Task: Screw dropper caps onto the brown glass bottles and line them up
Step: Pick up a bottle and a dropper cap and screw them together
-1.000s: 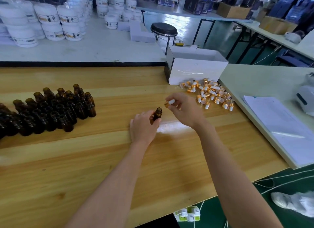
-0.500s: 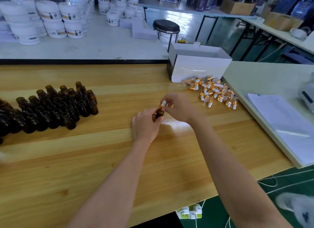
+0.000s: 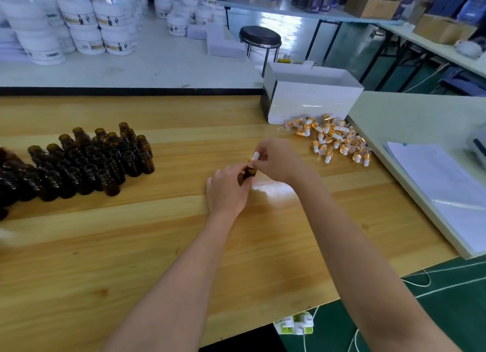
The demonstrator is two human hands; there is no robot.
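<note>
My left hand grips a small brown glass bottle in the middle of the wooden table. My right hand pinches a dropper cap with a gold collar and white bulb, set on the bottle's neck. Several open brown bottles stand packed together at the left. A loose pile of gold and white dropper caps lies at the right, in front of a white box.
A white box stands at the table's back right. A pale side table with white paper sheets adjoins on the right. White tubs are stacked on the far bench, beside a black stool.
My right hand brought the dropper cap from beside the bottle onto its neck. My left hand kept its hold on the bottle.
</note>
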